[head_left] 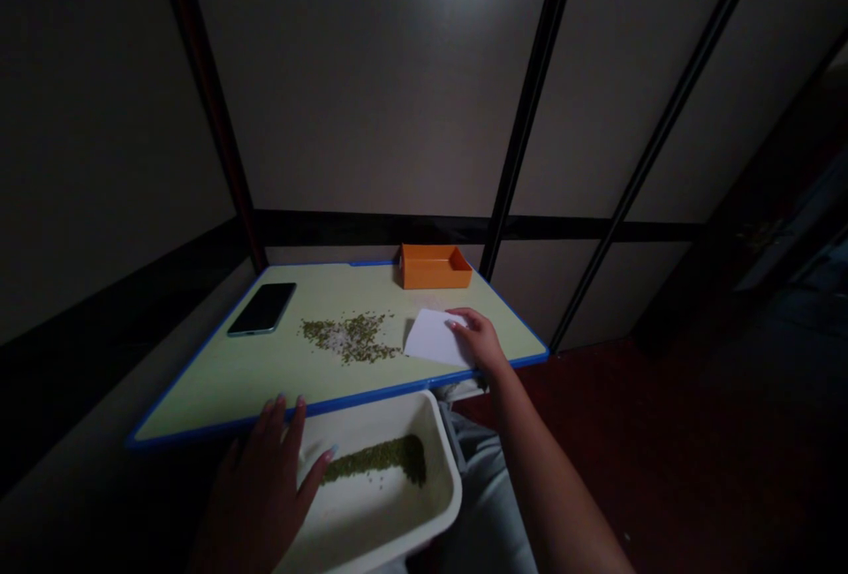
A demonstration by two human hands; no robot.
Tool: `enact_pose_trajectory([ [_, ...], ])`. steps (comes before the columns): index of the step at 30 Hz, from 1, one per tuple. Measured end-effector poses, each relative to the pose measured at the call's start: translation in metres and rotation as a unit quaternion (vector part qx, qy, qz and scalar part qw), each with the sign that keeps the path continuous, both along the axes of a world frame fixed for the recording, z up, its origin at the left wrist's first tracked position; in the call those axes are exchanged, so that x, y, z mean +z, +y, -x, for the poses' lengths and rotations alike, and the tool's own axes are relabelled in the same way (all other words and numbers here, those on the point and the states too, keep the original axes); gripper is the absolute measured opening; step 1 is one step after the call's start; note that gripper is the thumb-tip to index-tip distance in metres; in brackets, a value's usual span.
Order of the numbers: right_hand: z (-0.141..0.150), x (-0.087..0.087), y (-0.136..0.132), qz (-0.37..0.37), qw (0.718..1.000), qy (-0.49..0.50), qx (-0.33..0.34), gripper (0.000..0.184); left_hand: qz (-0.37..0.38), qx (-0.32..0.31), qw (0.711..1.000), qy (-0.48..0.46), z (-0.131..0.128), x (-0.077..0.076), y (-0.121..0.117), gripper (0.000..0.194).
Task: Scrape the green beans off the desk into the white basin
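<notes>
My right hand (478, 340) grips a white card (434, 337) by its right side, thumb on top. The card's left edge stands beside a scattered patch of small green grains (361, 327) mixed with some whitish bits on the table. My left hand (271, 459) is over the left side of a white plastic tub (447, 477), its fingers spread and the fingertips near the table's front edge. Inside the tub, in front of the table, lies a heap of green grains (390, 457). Whether my left palm touches the tub's rim cannot be made out.
The pale green table (231, 388) has a blue edge. A smartphone (263, 309) lies at its left. At the back right stands an open orange box (434, 272). A panelled wall (371, 115) rises behind the table, and a dark red floor (636, 441) is at the right.
</notes>
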State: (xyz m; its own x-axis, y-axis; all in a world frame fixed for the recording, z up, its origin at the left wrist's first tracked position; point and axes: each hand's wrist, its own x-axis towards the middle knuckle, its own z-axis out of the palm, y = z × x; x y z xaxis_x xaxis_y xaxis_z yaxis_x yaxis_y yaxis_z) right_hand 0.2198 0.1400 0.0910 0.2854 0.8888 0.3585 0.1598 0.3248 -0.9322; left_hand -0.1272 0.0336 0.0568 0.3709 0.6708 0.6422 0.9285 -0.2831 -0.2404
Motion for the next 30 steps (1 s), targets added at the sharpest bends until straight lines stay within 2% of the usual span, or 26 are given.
enact_pose_trajectory([
  [4,-0.001,-0.001,0.001,0.001,1.0,0.012,0.003,0.029,-0.023,-0.013,1.0,0.002,-0.001,0.003,-0.002,0.061],
  [11,-0.001,-0.001,0.0,0.009,1.0,0.016,0.017,0.029,0.007,0.01,1.0,-0.006,-0.002,0.006,-0.002,0.063],
  [19,-0.001,0.0,-0.002,0.01,0.999,0.024,0.021,0.028,-0.024,-0.009,1.0,0.004,-0.003,0.007,-0.004,0.059],
  [25,0.003,0.003,-0.003,0.027,0.999,0.012,0.039,0.028,-0.002,0.002,1.0,-0.003,-0.003,0.007,-0.004,0.059],
  [30,0.009,0.002,-0.003,0.03,0.999,-0.008,0.027,0.028,0.019,0.018,1.0,0.0,-0.004,0.008,-0.005,0.061],
])
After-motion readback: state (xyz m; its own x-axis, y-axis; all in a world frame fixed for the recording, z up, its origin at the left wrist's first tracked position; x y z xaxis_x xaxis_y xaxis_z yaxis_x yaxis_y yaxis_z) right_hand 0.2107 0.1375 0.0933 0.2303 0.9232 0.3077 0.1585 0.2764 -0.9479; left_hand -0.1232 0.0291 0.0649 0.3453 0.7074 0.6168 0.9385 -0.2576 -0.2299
